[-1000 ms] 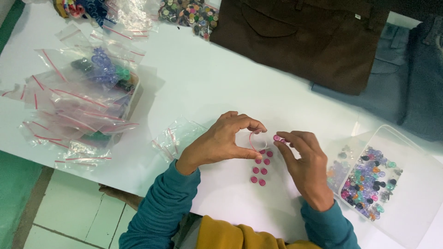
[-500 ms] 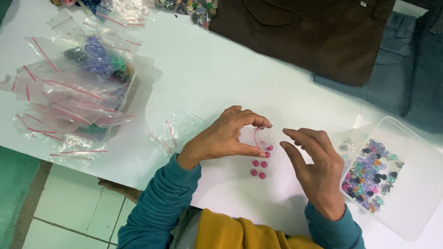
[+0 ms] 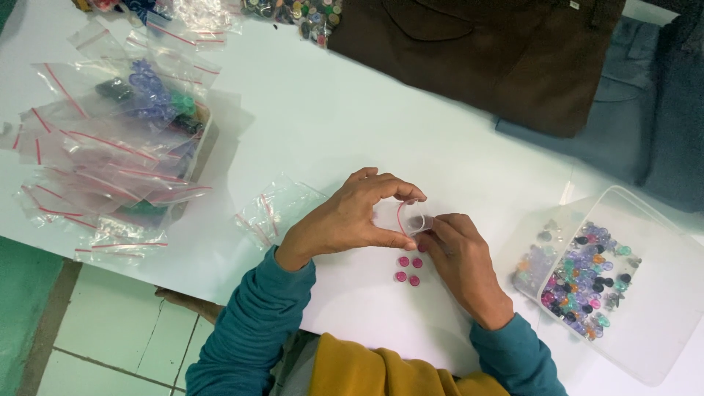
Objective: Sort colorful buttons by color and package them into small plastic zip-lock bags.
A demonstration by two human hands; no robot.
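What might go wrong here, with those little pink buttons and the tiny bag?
The left hand and right hand pinch a small clear bag at its mouth; a button might miss the opening. The four pink buttons lie loose on the white table and might roll off the near edge.

Table (image 3: 330,110) carrying everything. Near the front edge, centre: left hand (image 3: 352,216) and right hand (image 3: 458,260) meeting at a small bag (image 3: 409,218) pinched between them. Four buttons (image 3: 408,270) on the table just below the bag, tucked between the hands. Loose empty bags (image 3: 275,213) just left of the left hand. Pile of bags (image 3: 110,161) further left, heaped on and around a tray (image 3: 199,139). Tub (image 3: 660,293) right of the right hand, near the right edge, with mixed buttons (image 3: 579,279) inside at its left end. Trousers (image 3: 499,51) across the far side, folded jeans (image 3: 631,110) right of them. More filled bags (image 3: 293,13) at the far edge, left of the trousers.
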